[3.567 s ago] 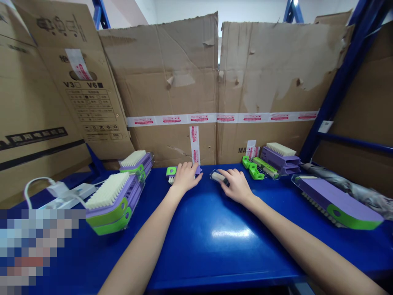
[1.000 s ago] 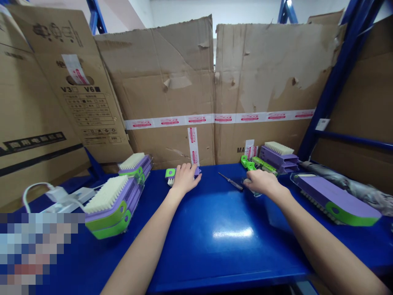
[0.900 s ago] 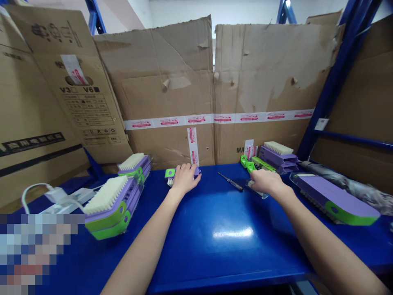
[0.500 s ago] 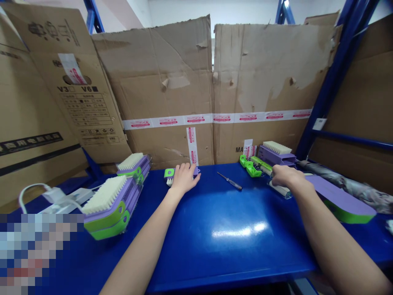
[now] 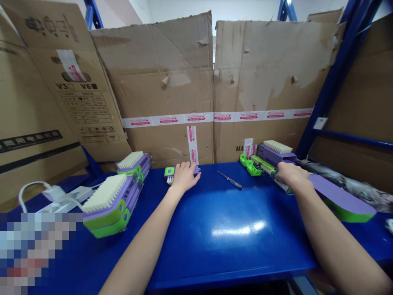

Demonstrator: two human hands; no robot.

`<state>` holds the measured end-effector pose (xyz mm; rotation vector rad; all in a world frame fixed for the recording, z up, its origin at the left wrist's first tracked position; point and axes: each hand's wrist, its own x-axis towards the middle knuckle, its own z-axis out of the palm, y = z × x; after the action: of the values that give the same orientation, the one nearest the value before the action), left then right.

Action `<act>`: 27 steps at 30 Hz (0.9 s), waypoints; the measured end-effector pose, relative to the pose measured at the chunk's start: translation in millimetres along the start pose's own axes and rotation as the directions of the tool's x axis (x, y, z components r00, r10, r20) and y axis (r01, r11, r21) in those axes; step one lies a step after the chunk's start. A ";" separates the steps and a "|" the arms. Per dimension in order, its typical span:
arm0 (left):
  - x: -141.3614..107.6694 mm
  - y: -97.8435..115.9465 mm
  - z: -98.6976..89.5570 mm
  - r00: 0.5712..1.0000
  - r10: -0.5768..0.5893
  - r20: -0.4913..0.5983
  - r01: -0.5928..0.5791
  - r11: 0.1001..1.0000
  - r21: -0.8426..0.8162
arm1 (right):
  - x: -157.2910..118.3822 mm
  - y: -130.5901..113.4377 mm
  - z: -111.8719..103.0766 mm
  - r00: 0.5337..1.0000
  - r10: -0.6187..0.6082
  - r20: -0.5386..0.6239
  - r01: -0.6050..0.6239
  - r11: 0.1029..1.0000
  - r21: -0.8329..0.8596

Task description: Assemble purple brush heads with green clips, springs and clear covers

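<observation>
My left hand (image 5: 183, 178) lies over a small purple and green brush (image 5: 169, 172) near the back of the table, fingers bent down over its body. White bristles show under the brush's left end. My right hand (image 5: 293, 175) reaches to the parts at the right. Its fingers are closed and pointing down, and what they hold is hidden. Below its fingertips lies a pale strip-like part (image 5: 283, 186). Close by are bright green end pieces (image 5: 253, 168), a green strip (image 5: 263, 163) and a purple brush body with cream bristles (image 5: 277, 152). A screwdriver (image 5: 230, 180) rests between my hands.
Several stacked purple and green brushes (image 5: 107, 205) stand at the left, bristles up, beside a white power strip (image 5: 66, 198). A long purple and green piece (image 5: 342, 196) and a wrapped grey bundle (image 5: 346, 180) lie at the right. Cardboard sheets (image 5: 166, 90) wall the blue table's (image 5: 233, 254) back.
My right hand has shifted slightly to the right and away from me over the parts. My left hand stays on the brush. The view has tilted very slightly.
</observation>
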<state>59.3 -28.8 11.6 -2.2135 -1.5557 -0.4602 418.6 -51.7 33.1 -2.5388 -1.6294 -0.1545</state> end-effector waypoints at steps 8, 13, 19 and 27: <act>-0.3 0.8 -1.7 1.000 0.001 0.011 -0.002 0.999 0.040 | -2.8 -5.6 -0.9 0.999 0.033 0.022 -0.032 0.999 -0.027; -0.6 0.5 -0.9 1.000 0.007 0.001 -0.007 0.998 0.059 | -3.7 -6.7 -2.6 0.997 0.003 0.072 -0.002 1.000 -0.016; -0.4 0.1 -0.3 1.000 0.010 -0.002 -0.009 0.998 0.060 | -6.8 -4.2 -7.4 0.995 0.047 0.088 -0.046 0.999 -0.014; -0.3 0.3 -0.5 1.000 0.017 -0.006 -0.016 0.998 0.058 | -1.9 -4.8 -0.6 0.998 0.014 0.057 -0.014 1.000 0.004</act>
<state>59.5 -29.4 11.9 -2.1771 -1.5271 -0.4113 413.4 -51.5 33.6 -2.5735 -1.6293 -0.0772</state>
